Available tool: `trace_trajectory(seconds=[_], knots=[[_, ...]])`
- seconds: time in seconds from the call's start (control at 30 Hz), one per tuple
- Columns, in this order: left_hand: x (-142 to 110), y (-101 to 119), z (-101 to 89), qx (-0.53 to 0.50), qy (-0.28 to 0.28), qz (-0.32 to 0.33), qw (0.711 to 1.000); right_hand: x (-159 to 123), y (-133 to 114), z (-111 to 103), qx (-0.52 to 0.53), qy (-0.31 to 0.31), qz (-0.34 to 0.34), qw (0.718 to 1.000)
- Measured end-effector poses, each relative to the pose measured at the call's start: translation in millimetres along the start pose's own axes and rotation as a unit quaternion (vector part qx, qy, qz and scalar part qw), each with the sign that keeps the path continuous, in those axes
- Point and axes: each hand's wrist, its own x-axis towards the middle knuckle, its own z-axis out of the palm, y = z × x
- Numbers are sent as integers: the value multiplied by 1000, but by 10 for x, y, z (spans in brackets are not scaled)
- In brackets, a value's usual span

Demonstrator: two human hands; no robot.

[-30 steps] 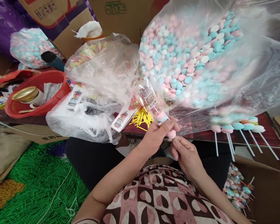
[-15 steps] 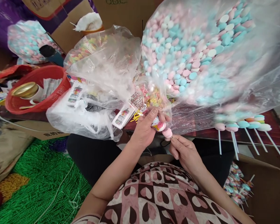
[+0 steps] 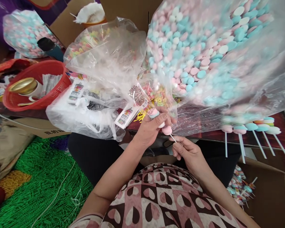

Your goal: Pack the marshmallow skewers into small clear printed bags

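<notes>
A marshmallow lollipop (image 3: 167,130) with stacked pink, white and blue pieces runs through my left hand (image 3: 150,128), whose fingers are wrapped round it. Above those fingers, a clear printed wrapper (image 3: 138,95) with a barcode stands up around or against the far end of the stack; I cannot tell which. Thumb and fingers of my right hand (image 3: 185,149) pinch the white stick just below the lowest pink piece. Beside my left hand lie a stack of printed wrappers (image 3: 126,117) and some yellow ties (image 3: 139,116).
Large clear bags of pastel marshmallows (image 3: 192,63) and ring-shaped sweets (image 3: 104,47) cover the table. Finished-looking lollipops (image 3: 251,126) line its right edge, sticks overhanging. A red basket (image 3: 38,104) stands left. Wrapped lollipops lie in a cardboard box (image 3: 268,190) at lower right.
The lollipop has moved up and left into my left hand. More stick now shows between the lowest pink piece and my right fingers. The view has shifted slightly.
</notes>
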Motion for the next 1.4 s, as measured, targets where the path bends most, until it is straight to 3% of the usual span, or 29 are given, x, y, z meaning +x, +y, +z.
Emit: trace_trajectory(seconds=[0.13,0.27,0.37,0.53,0.7,0.8,0.93,1.1,1.23,1.33,1.4], knots=[[-43,-83,54,18,4,-35,999,-11,29,46,-17,41,-11,999],[-160,-160,62,49,-13,-88,995,5,25,115,-4,44,-31,999],[-181,-84,34,19,-10,-53,998,3,56,100,-6,58,-46,997],[-93,33,53,-35,65,-8,997,-19,129,58,-61,67,-70,993],[-101,-192,63,-16,68,-11,998,-15,129,91,-144,113,-145,972],[-154,-299,34,16,37,-45,998,-2,105,107,-126,103,-134,978],[-146,-141,-7,-6,17,-27,999,-11,96,55,-75,57,-94,991],[-40,180,10,-48,75,34,995,-50,134,-55,-115,-7,-57,992],[-8,175,33,-86,104,19,991,-45,136,-78,-120,45,-90,988],[3,114,-2,-133,79,10,988,-44,119,-74,-102,88,-106,985],[15,94,-39,-151,56,16,987,-52,116,-75,-92,82,-92,988]])
